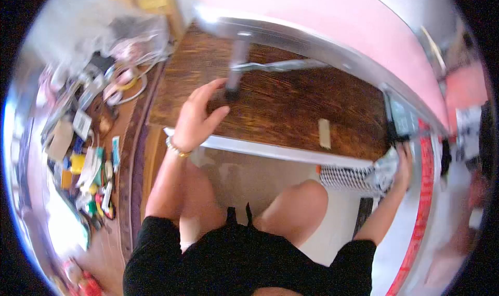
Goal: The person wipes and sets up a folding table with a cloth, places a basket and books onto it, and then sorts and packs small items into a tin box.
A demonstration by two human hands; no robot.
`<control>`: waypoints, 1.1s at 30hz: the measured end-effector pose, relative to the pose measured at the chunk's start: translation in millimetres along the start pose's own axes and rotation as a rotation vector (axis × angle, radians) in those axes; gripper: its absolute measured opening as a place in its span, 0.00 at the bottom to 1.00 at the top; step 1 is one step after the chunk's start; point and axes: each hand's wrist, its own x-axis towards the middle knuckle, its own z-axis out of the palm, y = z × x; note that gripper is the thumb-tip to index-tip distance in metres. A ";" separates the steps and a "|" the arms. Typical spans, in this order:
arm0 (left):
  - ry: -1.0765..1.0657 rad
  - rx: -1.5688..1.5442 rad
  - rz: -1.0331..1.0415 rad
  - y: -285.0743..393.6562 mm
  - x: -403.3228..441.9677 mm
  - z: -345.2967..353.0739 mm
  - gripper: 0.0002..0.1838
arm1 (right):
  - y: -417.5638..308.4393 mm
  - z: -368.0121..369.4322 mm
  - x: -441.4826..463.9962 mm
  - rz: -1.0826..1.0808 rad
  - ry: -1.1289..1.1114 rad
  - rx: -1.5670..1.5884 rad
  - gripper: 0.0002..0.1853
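Note:
A dark brown wooden surface (291, 103) lies before me, with a white front edge. My left hand (200, 116) is above its left part, fingers apart and holding nothing, beside the black foot of a grey metal leg (236, 70). At the right end, my right hand (404, 166) has its fingers curled at a crumpled pale plastic item (383, 170); its fingertips are partly hidden. This item adjoins a black-and-white patterned piece (343, 176) below the edge. A small beige strip (325, 134) lies on the wood.
A pink-topped panel (332, 15) with a metal rim rises over the wood. On the left, a brown surface (112, 233) holds cables, bags and small coloured items. A red printed strip (423, 202) runs down the right side. My knees are below the front edge.

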 end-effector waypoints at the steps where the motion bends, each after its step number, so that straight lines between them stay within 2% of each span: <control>1: 0.033 -0.009 0.002 -4.2 2.4 -5.3 0.25 | 2.1 -0.1 0.6 0.024 -0.038 0.064 0.32; 4: 0.194 0.089 -0.062 -27.8 -0.2 -34.3 0.24 | 15.9 4.3 9.3 0.131 -0.084 0.163 0.28; 5: 0.248 0.140 -0.093 -38.1 -2.6 -46.7 0.24 | 30.3 0.0 20.4 0.105 -0.177 0.200 0.26; 7: 0.338 0.215 -0.182 -60.4 -10.6 -71.4 0.23 | 27.3 2.4 22.4 0.119 -0.148 0.201 0.23; 9: 0.353 0.195 -0.319 -72.0 -18.9 -87.7 0.23 | 28.3 4.8 25.1 0.140 -0.118 0.209 0.19; 11: 0.311 0.161 -0.333 -90.9 -28.5 -89.3 0.23 | 32.8 9.9 37.1 0.126 -0.081 0.195 0.18; 14: 0.298 0.383 -0.183 -81.2 -28.8 -78.7 0.24 | 33.7 17.7 46.8 0.118 -0.005 0.213 0.20; 16: 0.234 0.241 -0.109 -57.5 -18.1 -63.7 0.26 | 42.8 15.7 55.6 0.117 0.023 0.167 0.20; 19: 0.011 0.003 0.087 -27.8 3.2 -37.8 0.33 | 32.2 17.5 50.6 0.120 0.005 0.166 0.18; 21: 0.002 -0.086 0.189 -23.9 14.5 -16.6 0.32 | 18.2 20.9 40.0 0.183 -0.026 0.191 0.18; 23: -0.079 -0.141 0.189 -25.5 20.8 -2.6 0.28 | 12.3 24.7 34.2 0.157 -0.004 0.221 0.16; 25: -0.052 -0.110 0.123 -24.7 18.2 11.9 0.26 | 17.1 28.3 34.7 0.090 0.036 0.212 0.14; 29: 0.069 -0.118 0.087 -27.6 7.2 12.0 0.22 | 15.3 30.8 31.3 0.280 0.013 0.341 0.13; 30: 0.067 -0.114 0.070 -30.2 6.2 7.4 0.22 | 17.2 30.2 32.0 0.297 -0.018 0.286 0.16; 33: 0.080 -0.122 0.017 -40.2 -2.8 -15.3 0.21 | 27.0 38.6 26.0 0.064 -0.020 0.191 0.14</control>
